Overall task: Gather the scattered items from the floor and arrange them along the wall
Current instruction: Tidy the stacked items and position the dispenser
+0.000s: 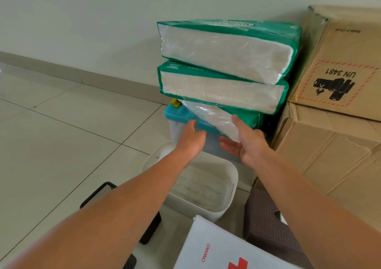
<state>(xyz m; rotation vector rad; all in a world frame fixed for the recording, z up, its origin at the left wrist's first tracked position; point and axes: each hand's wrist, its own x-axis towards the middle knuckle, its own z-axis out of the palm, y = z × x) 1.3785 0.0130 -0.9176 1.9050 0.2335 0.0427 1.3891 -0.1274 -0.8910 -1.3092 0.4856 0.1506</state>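
Against the wall, at about 1 o'clock from frame centre, three green tissue packs are seen stacked on a clear storage box with a blue lid. The top pack lies tilted on the middle pack; the bottom pack sits askew on the lid, its clear end overhanging toward the camera.

The right hand, at 3 o'clock of the box front, is seen touching the bottom pack's overhanging end: thumb laid on the plastic face, fingers extended and spread wide beneath the end, not curled round it. The left hand, at 9 o'clock of the right hand, is placed at the lid's front edge, fingers loosely extended; whether anything is pinched cannot be told.

A cardboard box marked "UN 3481" is noted at 3 o'clock of the stack, touching it, resting on a flattened carton. A white bin stands on the tiled floor at 6 o'clock of the storage box. A brown stool is seen at 5 o'clock, a white "ONEMED" box at 6 o'clock, and a black mesh tray at 7 o'clock.
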